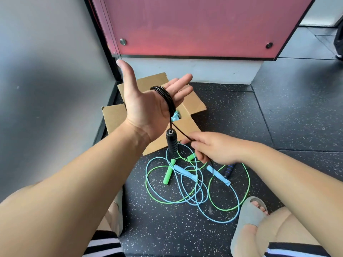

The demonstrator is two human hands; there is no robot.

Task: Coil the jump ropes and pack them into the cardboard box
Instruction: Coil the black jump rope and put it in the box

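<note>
Over speckled black floor [278,117] near the cardboard box [194,106] and pink panel [194,25], black jump rope [167,97] coils around the left hand [148,106], its fingers [178,84] straight; the right hand [217,151] pinches the rope's tail.

Half-coiled black jump rope [167,98], open cardboard box [194,106]

You've got a pink panel [194,25] ahead, two round bolts [122,41] low on it, white plinth [185,69] below. Grey wall [46,52] left. Speckled black floor [278,108]. Your grey slipper [246,219] bottom right.
</note>
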